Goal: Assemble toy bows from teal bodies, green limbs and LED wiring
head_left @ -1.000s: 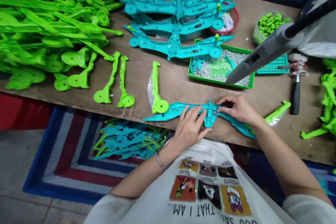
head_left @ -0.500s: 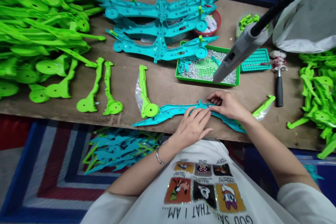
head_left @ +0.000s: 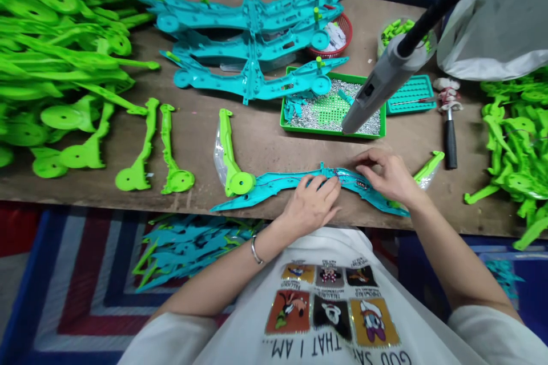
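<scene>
You're lifting your right hand (head_left: pixel 389 174) away from the middle of the blue frame (head_left: pixel 274 183) and bringing it outward along the frame's right half. A moment ago those fingers were working at the crosspiece; now they're hovering at the upper edge, right of centre in the picture. Your left hand (head_left: pixel 311 199) is sliding in to cover most of the crosspiece, leaving only its upper tip (head_left: pixel 322 169) showing.

With your right fingers out of the way, a thin dark-red wire (head_left: pixel 362 183) is showing on the right half. That suggests your work is shifting from the middle outward, with your left hand steadying the centre.

Your left hand isn't clasping anything — its fingers are lying over the frame, thumb spread apart. Your right thumb and finger are nearly meeting, but whether they're pinching anything I cannot tell.

The frame is lying at the table's near edge, across the centre of the picture, with a green arm (head_left: pixel 230 151) standing off its left side.
</scene>
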Action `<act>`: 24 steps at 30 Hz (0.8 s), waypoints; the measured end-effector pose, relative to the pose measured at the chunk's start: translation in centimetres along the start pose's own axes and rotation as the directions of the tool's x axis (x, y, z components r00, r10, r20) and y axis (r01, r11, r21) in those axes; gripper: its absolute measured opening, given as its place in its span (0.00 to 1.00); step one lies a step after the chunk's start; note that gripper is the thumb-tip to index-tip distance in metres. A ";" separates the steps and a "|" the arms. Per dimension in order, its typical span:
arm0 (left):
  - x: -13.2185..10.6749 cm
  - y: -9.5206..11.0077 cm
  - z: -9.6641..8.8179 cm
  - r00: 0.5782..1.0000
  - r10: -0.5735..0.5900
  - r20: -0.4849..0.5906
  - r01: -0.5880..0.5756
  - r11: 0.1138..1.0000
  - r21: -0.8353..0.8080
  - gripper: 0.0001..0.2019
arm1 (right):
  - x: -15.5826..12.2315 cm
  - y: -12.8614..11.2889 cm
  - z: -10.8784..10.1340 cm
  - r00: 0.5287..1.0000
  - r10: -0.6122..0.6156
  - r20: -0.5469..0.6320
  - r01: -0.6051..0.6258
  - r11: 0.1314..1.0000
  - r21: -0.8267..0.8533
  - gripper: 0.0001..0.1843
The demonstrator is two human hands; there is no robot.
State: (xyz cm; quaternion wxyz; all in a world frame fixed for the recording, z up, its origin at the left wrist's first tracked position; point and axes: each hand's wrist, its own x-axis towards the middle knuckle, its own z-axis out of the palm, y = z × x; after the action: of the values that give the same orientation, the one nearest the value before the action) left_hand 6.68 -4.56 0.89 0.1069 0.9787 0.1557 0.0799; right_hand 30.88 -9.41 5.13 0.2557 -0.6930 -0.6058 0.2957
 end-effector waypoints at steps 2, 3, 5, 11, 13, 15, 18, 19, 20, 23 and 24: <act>0.1 0.0 -0.1 1.000 -0.005 0.001 0.005 1.000 -0.007 0.27 | -0.9 -0.3 0.7 0.994 -0.102 -0.049 0.099 0.993 -0.058 0.12; 0.1 0.0 -0.1 1.000 -0.010 0.001 0.010 1.000 -0.010 0.28 | -1.2 -0.4 1.3 0.986 -0.158 -0.050 0.154 0.985 -0.078 0.13; 0.1 0.1 -0.1 1.000 -0.018 0.001 0.018 1.000 -0.016 0.29 | -1.6 -0.4 2.7 0.969 -0.241 -0.045 0.233 0.963 -0.134 0.16; 0.1 0.3 0.0 0.994 -0.082 -0.077 0.077 0.995 -0.069 0.25 | -1.6 0.2 4.7 0.954 -0.299 -0.036 0.285 0.935 -0.212 0.19; 0.1 0.3 0.1 0.992 -0.083 -0.094 0.076 0.994 -0.072 0.24 | -1.6 0.3 4.6 0.955 -0.294 -0.040 0.280 0.936 -0.211 0.18; 0.1 0.2 0.1 0.993 -0.073 -0.098 0.066 0.995 -0.071 0.23 | -1.5 0.2 4.5 0.956 -0.288 -0.053 0.272 0.942 -0.198 0.18; 0.0 0.1 0.1 0.993 -0.072 -0.094 0.064 0.995 -0.080 0.23 | -1.7 0.2 4.6 0.955 -0.285 -0.080 0.271 0.951 -0.151 0.17; 0.0 0.1 0.1 0.993 -0.070 -0.092 0.062 0.994 -0.085 0.24 | -1.7 0.1 4.6 0.957 -0.273 -0.102 0.258 0.956 -0.140 0.16; 0.0 0.0 0.1 0.994 -0.068 -0.090 0.060 0.994 -0.090 0.24 | -1.8 0.1 4.7 0.958 -0.258 -0.125 0.241 0.961 -0.137 0.15; -0.1 -0.1 0.2 0.994 -0.069 -0.088 0.059 0.992 -0.108 0.23 | -2.1 -0.1 5.0 0.961 -0.228 -0.159 0.201 0.965 -0.168 0.11; -0.2 -0.1 0.2 0.993 -0.072 -0.091 0.062 0.991 -0.116 0.23 | -2.1 -0.1 5.2 0.961 -0.233 -0.152 0.203 0.961 -0.190 0.11</act>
State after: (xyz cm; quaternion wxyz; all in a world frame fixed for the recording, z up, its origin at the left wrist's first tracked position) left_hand 6.53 -4.55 0.67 0.1571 0.9605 0.1887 0.1312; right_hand 26.91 -11.53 1.84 0.2774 -0.6643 -0.6774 0.1511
